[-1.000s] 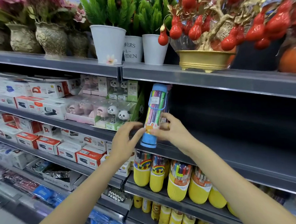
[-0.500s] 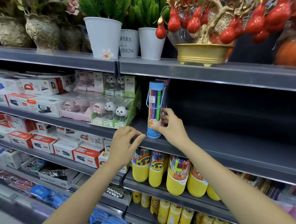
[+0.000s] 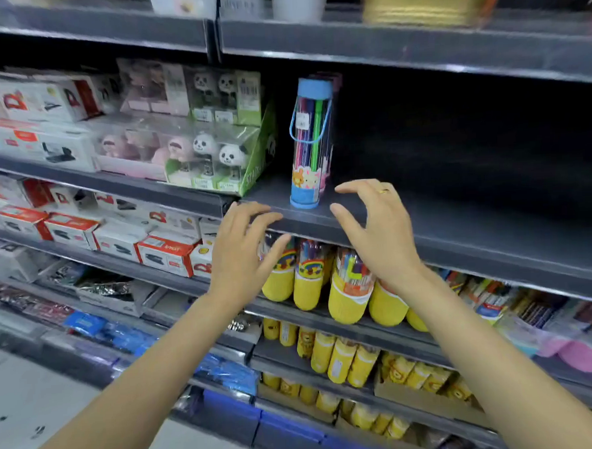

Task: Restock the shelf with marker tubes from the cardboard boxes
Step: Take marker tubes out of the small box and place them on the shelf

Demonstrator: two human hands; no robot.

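Shelving (image 3: 459,222) in dark grey fills the view, its middle board bare to the right. Yellow marker tubes (image 3: 346,290) crowd the board below — tilted, side by side. Left of the bare stretch sits a green tray of panda figures (image 3: 215,156). One blue-capped marker tube (image 3: 309,144) stands upright near the front edge, touched by neither hand. Right hand (image 3: 377,233) hovers just right of it, fingers spread and curved, holding nothing; left hand (image 3: 241,251) is relaxed and empty too — near the shelf lip.
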